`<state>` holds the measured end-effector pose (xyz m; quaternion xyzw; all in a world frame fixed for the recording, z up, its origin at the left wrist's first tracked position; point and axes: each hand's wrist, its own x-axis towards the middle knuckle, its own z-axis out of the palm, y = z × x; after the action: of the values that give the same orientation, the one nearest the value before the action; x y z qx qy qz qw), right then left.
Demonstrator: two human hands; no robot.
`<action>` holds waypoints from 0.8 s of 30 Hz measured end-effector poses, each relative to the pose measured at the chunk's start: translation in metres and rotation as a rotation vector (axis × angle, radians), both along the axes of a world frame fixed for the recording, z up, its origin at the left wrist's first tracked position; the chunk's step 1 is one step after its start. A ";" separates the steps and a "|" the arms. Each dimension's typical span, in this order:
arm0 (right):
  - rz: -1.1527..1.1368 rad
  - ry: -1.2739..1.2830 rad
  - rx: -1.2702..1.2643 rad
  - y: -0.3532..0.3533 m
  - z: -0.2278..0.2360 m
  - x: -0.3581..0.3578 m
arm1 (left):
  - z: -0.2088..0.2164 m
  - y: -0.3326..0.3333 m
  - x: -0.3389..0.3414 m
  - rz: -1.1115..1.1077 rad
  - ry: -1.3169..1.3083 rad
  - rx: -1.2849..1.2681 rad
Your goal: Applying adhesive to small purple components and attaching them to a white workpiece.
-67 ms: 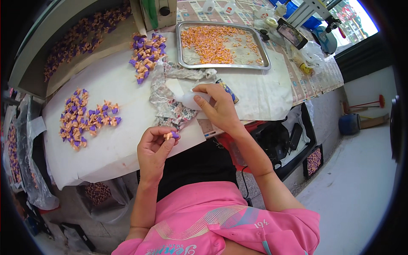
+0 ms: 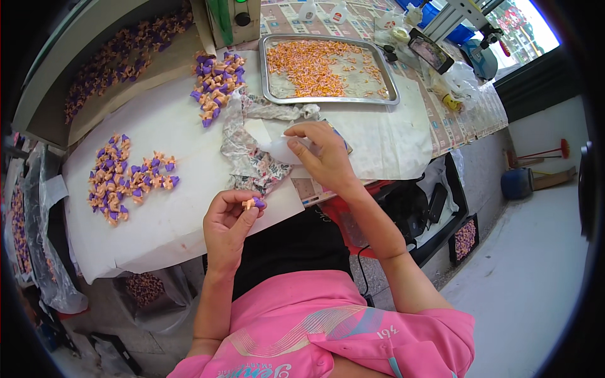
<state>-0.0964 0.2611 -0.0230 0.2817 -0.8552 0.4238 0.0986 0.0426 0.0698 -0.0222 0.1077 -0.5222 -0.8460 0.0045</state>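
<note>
My left hand, near the table's front edge, pinches a small peach and purple plastic figure part between thumb and fingers. To its upper right, my right hand grips a translucent white squeeze bottle, which lies tilted over a crumpled floral cloth. Some of the bottle is hidden behind the fingers. A small dark blue and yellow box or tin sits just beyond the right hand, partly covered by it. Two heaps of similar figure parts lie on the white sheet, one at the left and one farther back.
Small orange and pink pieces fill part of a metal tray at the back. More figure parts lie inside a curved-edged box or machine at the far left. A phone on a stand and several bottles stand at the back.
The view has shifted very slightly. Both hands keep nearly the same place and hold, with the figure part turned a little in my left fingers.
</note>
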 end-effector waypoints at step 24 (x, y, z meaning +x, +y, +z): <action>-0.233 0.097 0.394 -0.013 0.009 -0.117 | 0.026 -0.023 0.022 0.015 -0.015 0.005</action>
<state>-0.2136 0.2486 -0.0138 0.2149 -0.9424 0.2201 0.1311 0.0642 0.0470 0.0040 0.1178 -0.5193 -0.8464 0.0066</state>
